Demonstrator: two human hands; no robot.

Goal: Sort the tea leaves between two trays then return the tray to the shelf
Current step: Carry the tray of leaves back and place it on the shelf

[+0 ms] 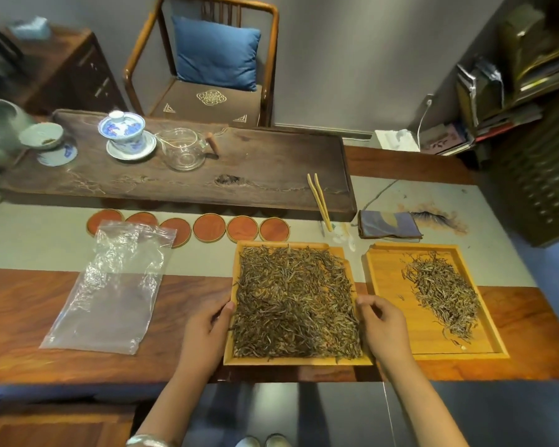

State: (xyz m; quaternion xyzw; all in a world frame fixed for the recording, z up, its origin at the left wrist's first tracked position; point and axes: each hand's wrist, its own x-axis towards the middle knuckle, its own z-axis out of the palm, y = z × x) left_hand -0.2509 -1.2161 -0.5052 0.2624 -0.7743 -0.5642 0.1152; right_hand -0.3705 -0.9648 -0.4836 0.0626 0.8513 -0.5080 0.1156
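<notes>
Both hands point(207, 324) point(381, 324) hold the full tray's point(297, 361) side edges.

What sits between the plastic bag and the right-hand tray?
In the head view, the full tray of tea leaves, gripped by both hands: left, right.

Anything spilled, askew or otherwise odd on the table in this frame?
Nothing serious. The left tray sits slightly rotated against the squarer right tray. A few stray leaves lie apart from the right tray's pile, still inside it. The crumpled plastic bag lies flat and empty. No tea shows on the table.
</notes>
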